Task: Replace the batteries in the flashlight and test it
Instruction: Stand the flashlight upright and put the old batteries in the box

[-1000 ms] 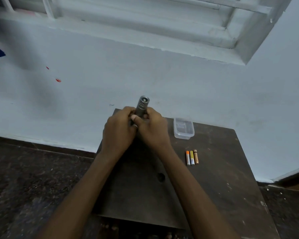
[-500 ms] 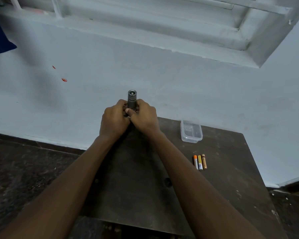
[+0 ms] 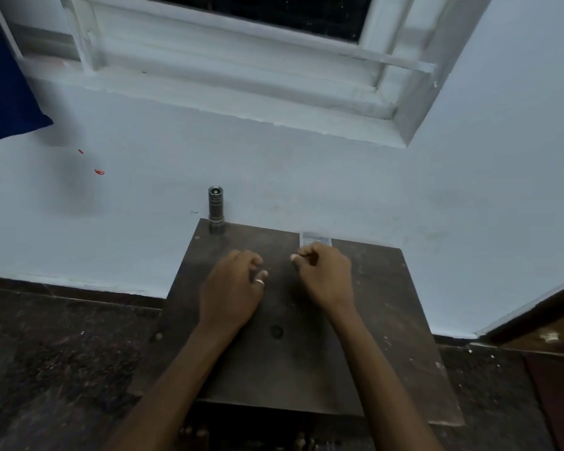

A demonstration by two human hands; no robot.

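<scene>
Dark bench (image 3: 388,320), blue wall (image 3: 339,183); flashlight (image 3: 215,205) upright at eleven o'clock. Our left hand (image 3: 232,288) hangs loose, empty; right hand (image 3: 326,275) curled, contents unclear. We'd grasp it low, avoiding toppling.

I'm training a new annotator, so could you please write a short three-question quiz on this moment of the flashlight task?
1. True or false: the flashlight lies flat on the table.
2. Which hand holds the flashlight? A) left B) right C) neither
3. Fill in: the clear box shows just beyond the ____ hand.
Key: 1 false, it stands upright at the table's far left corner. 2 C, the left hand and right hand are both off it. 3 right.
</scene>
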